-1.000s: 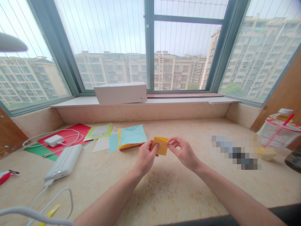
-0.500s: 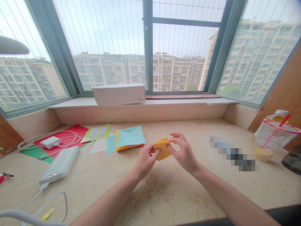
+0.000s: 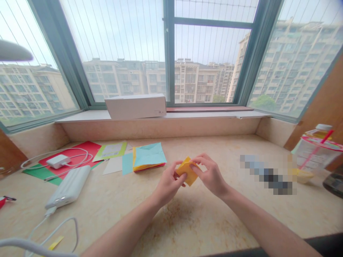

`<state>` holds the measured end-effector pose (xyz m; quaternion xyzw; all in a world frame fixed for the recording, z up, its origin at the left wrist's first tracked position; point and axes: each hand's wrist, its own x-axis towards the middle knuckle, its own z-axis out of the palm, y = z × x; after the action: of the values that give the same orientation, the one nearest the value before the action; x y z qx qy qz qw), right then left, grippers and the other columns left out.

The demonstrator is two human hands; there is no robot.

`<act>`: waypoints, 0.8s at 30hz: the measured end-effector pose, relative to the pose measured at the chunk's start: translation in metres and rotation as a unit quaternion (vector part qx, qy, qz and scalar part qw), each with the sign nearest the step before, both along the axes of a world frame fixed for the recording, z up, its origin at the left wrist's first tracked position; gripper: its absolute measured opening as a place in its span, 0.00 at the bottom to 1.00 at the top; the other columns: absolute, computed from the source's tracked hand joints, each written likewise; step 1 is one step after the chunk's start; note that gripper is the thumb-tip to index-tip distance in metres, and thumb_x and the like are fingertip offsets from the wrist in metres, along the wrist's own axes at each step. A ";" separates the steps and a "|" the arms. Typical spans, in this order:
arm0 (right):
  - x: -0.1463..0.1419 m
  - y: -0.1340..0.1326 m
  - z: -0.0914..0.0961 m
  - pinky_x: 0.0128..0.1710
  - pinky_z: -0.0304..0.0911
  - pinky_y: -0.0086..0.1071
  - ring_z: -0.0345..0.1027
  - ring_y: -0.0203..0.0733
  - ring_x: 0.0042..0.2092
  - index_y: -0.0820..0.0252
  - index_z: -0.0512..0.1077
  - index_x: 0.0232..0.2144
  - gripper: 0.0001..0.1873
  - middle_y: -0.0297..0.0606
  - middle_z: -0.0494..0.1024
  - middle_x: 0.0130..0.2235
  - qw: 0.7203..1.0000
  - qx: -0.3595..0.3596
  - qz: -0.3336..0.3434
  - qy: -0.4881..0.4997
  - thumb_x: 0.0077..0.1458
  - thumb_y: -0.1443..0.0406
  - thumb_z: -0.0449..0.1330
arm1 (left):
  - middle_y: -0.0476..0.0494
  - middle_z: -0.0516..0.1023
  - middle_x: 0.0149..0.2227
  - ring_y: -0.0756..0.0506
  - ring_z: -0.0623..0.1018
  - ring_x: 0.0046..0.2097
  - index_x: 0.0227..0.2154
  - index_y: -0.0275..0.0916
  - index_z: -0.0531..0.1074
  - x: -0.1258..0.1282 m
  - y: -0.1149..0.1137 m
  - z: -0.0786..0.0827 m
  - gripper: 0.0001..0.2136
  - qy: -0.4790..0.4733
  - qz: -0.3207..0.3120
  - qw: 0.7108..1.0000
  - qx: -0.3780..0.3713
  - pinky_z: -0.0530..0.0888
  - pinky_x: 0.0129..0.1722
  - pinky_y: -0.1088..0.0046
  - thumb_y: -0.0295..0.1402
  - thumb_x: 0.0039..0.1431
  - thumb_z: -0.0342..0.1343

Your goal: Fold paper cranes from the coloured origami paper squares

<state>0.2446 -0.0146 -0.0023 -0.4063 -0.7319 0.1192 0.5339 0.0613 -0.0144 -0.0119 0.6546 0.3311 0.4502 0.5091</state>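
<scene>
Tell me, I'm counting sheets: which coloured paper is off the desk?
The folded orange-yellow paper square, pinched between the left hand and right hand; the light blue sheet and red sheet lie flat on the beige desk.

Matt orange paper (image 3: 188, 172); polished speckled stone counter (image 3: 187, 221); smooth white plastic power bank (image 3: 69, 186).

I saw bare counter (image 3: 203, 221) in front of the left hand (image 3: 168, 184) and the right hand (image 3: 211, 176), so there was lots of room to move there. On the left, a pile of coloured paper (image 3: 148, 157) lay near the left hand, and the white power bank (image 3: 68, 186) and its cable (image 3: 63, 223) lay further out. On the right, a plastic cup (image 3: 313, 153) stood well apart from the right hand, with something blurred between them.
</scene>
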 end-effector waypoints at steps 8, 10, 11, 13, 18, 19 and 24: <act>-0.001 0.000 -0.002 0.49 0.66 0.41 0.68 0.45 0.47 0.55 0.75 0.41 0.08 0.42 0.72 0.44 0.999 0.015 0.038 -0.005 0.60 0.66 0.58 | 0.43 0.75 0.39 0.47 0.75 0.35 0.45 0.37 0.68 0.003 -0.004 0.006 0.14 -0.068 0.008 0.998 -0.004 0.79 0.30 0.69 0.38 0.60 0.57; -0.001 0.002 -0.003 0.49 0.66 0.42 0.68 0.46 0.48 0.55 0.75 0.41 0.08 0.43 0.72 0.46 1.000 0.012 0.028 0.006 0.59 0.65 0.58 | 0.44 0.75 0.37 0.47 0.75 0.34 0.41 0.36 0.70 0.003 -0.004 0.008 0.12 -0.061 0.014 0.998 -0.003 0.78 0.29 0.70 0.38 0.60 0.56; 0.000 0.003 -0.004 0.48 0.66 0.41 0.68 0.46 0.48 0.55 0.75 0.41 0.08 0.43 0.72 0.46 1.000 0.006 0.025 0.014 0.59 0.65 0.58 | 0.44 0.75 0.35 0.47 0.75 0.33 0.39 0.35 0.71 0.003 -0.004 0.008 0.12 -0.055 0.017 0.998 -0.003 0.78 0.29 0.71 0.39 0.60 0.56; 0.000 0.005 -0.005 0.44 0.68 0.39 0.69 0.45 0.46 0.56 0.75 0.40 0.08 0.43 0.73 0.45 0.999 -0.019 0.032 0.035 0.59 0.64 0.58 | 0.44 0.75 0.33 0.47 0.75 0.31 0.38 0.34 0.72 0.002 -0.003 0.008 0.13 -0.048 0.023 0.999 0.000 0.77 0.28 0.72 0.40 0.61 0.55; -0.003 0.002 -0.003 0.39 0.69 0.36 0.71 0.42 0.40 0.57 0.76 0.36 0.07 0.41 0.74 0.40 0.993 -0.075 0.073 0.060 0.59 0.63 0.59 | 0.44 0.77 0.33 0.48 0.76 0.33 0.40 0.35 0.70 -0.001 0.003 0.007 0.14 -0.090 0.089 0.992 0.003 0.74 0.32 0.74 0.42 0.58 0.58; -0.004 0.000 -0.002 0.40 0.69 0.36 0.70 0.42 0.41 0.57 0.76 0.35 0.07 0.41 0.74 0.41 0.993 -0.074 0.079 0.055 0.59 0.63 0.59 | 0.45 0.78 0.33 0.47 0.77 0.34 0.43 0.36 0.68 -0.002 0.004 0.007 0.16 -0.111 0.099 0.989 -0.009 0.74 0.33 0.73 0.42 0.57 0.60; -0.004 -0.008 0.004 0.51 0.64 0.41 0.67 0.44 0.49 0.57 0.76 0.32 0.09 0.43 0.69 0.50 0.994 -0.041 0.102 -0.004 0.60 0.66 0.56 | 0.49 0.78 0.29 0.48 0.77 0.28 0.51 0.40 0.57 -0.007 0.008 0.012 0.28 -0.138 0.067 0.985 -0.078 0.72 0.29 0.74 0.42 0.53 0.63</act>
<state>0.2409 -0.0224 0.0015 -0.3516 -0.7663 0.2015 0.4986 0.0547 -0.0066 0.0003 0.5208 0.3348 0.5417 0.5685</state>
